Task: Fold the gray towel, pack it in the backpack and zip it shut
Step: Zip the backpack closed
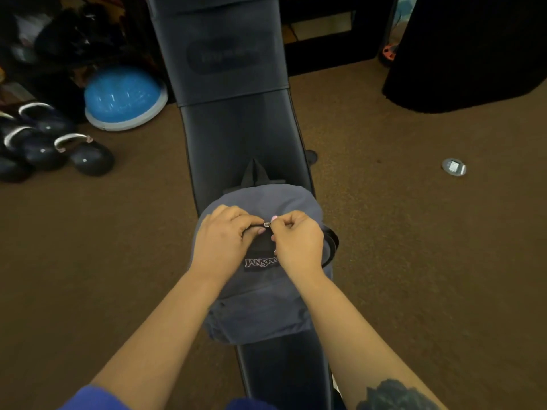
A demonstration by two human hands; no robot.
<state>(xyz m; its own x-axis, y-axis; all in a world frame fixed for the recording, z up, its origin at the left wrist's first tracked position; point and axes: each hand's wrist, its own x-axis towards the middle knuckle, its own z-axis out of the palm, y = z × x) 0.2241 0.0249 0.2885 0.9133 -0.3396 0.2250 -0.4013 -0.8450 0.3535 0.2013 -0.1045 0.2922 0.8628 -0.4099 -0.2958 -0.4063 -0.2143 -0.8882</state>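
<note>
- Gray backpack (260, 303), lying flat, front up, top end away, on the dark padded surface (236, 137).
- Logo patch just below the grip; main opening a dark gap beneath it.
- Small metal zipper pull (267, 224) pinched in the grip.
- Towel not visible.

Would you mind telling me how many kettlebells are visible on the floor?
4, clustered on the carpet left of the bench: kettlebell one, kettlebell two, kettlebell three, and kettlebell four, cut off by the frame edge. More may be hidden.
</note>
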